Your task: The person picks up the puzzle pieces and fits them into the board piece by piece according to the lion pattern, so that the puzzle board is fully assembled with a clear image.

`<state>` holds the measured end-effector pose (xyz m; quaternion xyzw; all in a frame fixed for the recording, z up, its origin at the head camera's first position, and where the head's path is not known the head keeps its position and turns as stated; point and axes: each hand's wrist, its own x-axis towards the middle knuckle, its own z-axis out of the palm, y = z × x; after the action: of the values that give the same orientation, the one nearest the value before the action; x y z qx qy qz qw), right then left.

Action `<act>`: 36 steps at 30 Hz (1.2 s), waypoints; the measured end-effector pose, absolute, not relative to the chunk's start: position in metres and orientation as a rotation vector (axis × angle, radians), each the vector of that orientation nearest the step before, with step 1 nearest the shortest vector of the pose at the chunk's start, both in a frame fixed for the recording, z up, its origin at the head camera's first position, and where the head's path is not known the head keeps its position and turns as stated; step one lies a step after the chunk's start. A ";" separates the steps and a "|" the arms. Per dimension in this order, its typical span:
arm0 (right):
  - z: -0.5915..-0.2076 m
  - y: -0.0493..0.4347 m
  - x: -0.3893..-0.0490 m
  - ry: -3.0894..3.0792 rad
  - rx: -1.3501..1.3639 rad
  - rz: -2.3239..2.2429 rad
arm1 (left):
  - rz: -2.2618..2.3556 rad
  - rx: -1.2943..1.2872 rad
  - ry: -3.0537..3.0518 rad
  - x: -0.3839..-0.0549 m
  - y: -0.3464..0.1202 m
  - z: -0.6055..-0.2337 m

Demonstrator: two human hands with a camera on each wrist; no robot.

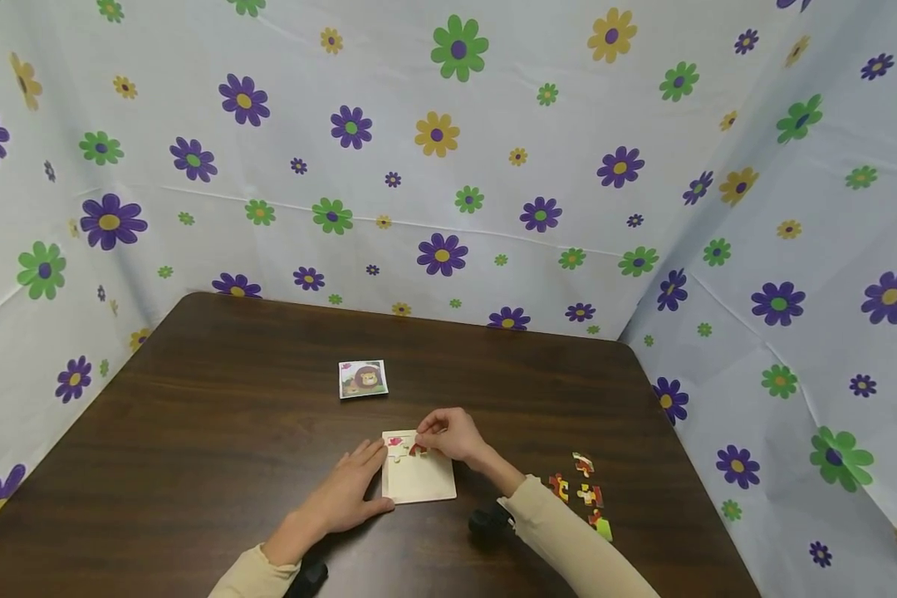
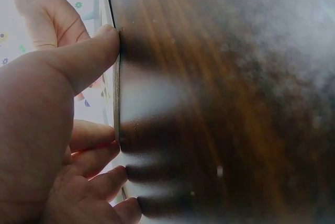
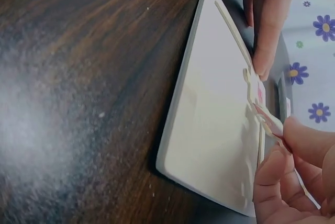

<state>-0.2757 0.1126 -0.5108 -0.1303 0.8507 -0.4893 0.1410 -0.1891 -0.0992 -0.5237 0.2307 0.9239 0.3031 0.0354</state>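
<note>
A pale wooden puzzle board lies on the dark table, with a fitted puzzle piece in its upper left corner. My left hand rests along the board's left edge, fingers extended and thumb touching the near corner. Above the top of the board, my right hand pinches a puzzle piece between thumb and forefinger. That piece is tilted, its lower edge right at the fitted one; red shows on it in the head view. The fingers partly hide it.
Several loose puzzle pieces lie to the right, beside the right forearm. A picture card with a lion lies beyond the board. Flowered cloth hangs behind the table and at both sides.
</note>
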 end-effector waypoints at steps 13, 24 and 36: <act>-0.514 0.110 -0.275 2.658 -0.529 -1.264 | 0.949 0.720 2.837 -0.190 -0.100 -0.522; -0.512 0.113 -0.269 2.828 -1.117 -0.732 | 0.920 0.733 2.852 -0.190 -0.100 -0.522; -0.519 0.124 -0.266 2.833 -1.207 -0.798 | 0.909 0.730 2.857 -0.190 -0.100 -0.523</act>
<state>-0.2659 0.1238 -0.5192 -0.3793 0.8904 -0.2509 -0.0197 -0.1902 -0.1000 -0.5225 0.2365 0.9255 0.2944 0.0278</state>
